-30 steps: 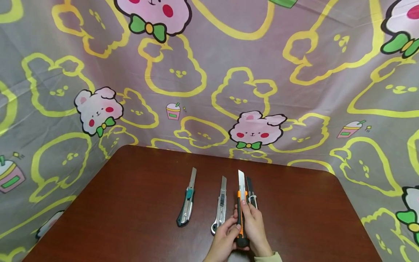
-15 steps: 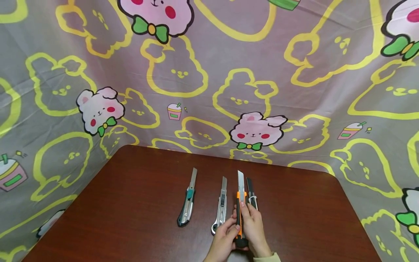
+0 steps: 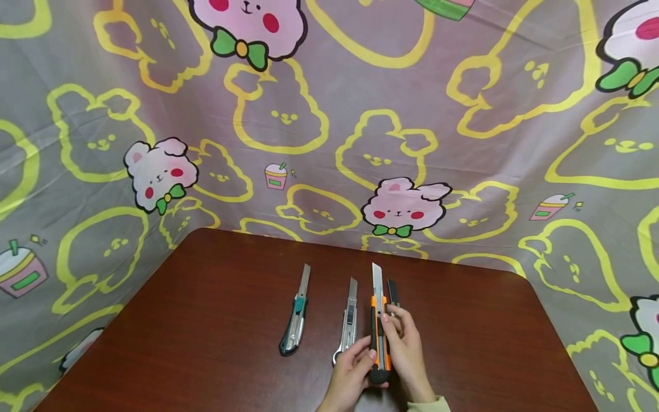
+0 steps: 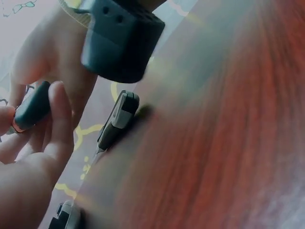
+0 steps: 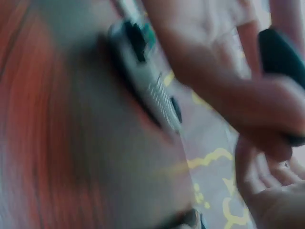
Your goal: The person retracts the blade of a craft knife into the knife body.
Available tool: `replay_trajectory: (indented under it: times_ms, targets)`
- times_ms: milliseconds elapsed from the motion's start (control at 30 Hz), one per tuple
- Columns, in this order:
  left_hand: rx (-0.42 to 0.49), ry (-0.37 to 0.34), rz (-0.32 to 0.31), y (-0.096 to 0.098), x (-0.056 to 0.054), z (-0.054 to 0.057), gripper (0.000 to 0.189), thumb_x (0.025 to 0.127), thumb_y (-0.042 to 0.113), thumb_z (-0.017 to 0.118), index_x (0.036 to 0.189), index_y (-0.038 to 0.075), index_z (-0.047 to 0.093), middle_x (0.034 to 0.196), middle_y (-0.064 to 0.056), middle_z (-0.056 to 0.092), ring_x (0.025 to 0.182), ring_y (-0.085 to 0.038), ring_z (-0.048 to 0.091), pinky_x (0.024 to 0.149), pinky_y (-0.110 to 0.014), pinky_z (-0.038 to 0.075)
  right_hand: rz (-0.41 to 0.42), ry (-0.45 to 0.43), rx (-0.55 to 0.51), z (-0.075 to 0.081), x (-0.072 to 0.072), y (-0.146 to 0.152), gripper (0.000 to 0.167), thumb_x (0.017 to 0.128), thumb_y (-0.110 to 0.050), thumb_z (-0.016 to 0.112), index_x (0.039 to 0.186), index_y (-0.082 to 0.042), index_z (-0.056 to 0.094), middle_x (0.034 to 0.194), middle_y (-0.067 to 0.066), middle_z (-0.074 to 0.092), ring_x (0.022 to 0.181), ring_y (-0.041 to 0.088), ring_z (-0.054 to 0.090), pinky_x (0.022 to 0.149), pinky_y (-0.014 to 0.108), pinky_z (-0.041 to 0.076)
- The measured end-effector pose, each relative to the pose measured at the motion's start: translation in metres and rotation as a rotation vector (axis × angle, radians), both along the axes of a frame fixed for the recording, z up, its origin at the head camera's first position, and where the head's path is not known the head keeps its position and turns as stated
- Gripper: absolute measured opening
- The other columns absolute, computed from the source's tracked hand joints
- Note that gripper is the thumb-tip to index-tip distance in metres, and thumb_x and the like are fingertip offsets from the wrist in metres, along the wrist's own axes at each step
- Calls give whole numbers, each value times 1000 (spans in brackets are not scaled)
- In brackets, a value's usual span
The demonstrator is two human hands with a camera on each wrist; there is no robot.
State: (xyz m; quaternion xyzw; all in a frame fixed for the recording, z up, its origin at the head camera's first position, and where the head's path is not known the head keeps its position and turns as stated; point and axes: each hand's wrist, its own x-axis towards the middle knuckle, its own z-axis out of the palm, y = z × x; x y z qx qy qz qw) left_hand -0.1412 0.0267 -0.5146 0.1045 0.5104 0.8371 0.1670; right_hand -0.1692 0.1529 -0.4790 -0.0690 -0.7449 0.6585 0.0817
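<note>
My left hand (image 3: 350, 372) grips the butt end of an orange and black utility knife (image 3: 381, 357), whose blade points away from me. On its right side, my right hand (image 3: 409, 346) has the thumb against the handle near the slider, with the fingers bent beside it. In the left wrist view the dark butt (image 4: 33, 109) shows between the left fingers. Just right of it, a utility knife with a black blade (image 3: 393, 293) lies partly hidden behind the right fingers. A silver utility knife (image 3: 349, 323) lies left of the held one, its lower end overlapped by the left hand.
Farther left on the brown table (image 3: 206, 320) lies a silver utility knife with a teal slider (image 3: 296, 326), blade out. A patterned cloth (image 3: 329, 114) hangs along the table's back and sides. A black box (image 4: 121, 43) sits on the right wrist.
The held utility knife has turned so its slotted face shows more, and moved slightly forward. My right hand has shifted up and right, its fingers now covering more of the rightmost knife.
</note>
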Motion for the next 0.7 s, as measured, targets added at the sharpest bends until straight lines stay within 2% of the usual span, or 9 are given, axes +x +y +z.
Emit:
replay_trajectory:
  times_ms: [67,200,300,433,700]
  targets:
    - [2,-7,4,0,0,0,51,100,13,48,142,-13,33,127,-30,56,94,-18,65,66,-30,60,-37,80,46,-1,0,1,30,97,-17,58,123,-2,53,114,18,66,90,2,62,78,16,49]
    - [3,-42,28,0,-1,1,49,101,13,47,141,-11,35,123,-23,59,90,-17,65,62,-27,58,-39,192,137,-2,0,0,13,93,-9,62,106,-6,61,101,9,68,84,5,60,75,17,48]
    - [-2,-55,24,1,-1,1,46,101,13,46,140,-9,36,120,-18,60,87,-16,64,59,-26,56,-37,211,192,-4,1,-1,7,91,-5,63,98,-9,65,88,4,66,73,7,56,67,20,46]
    - [2,-64,-16,2,0,1,43,101,13,44,139,-6,36,119,-14,60,89,-16,63,61,-26,56,-56,228,249,-8,2,-4,9,90,0,63,96,-7,62,82,3,63,66,6,53,62,20,45]
    - [16,-36,4,1,1,1,42,101,13,45,136,-9,38,112,-11,62,86,-15,65,62,-29,59,-25,317,346,-15,1,-5,11,92,-4,62,96,-13,58,81,-6,62,68,3,53,64,20,43]
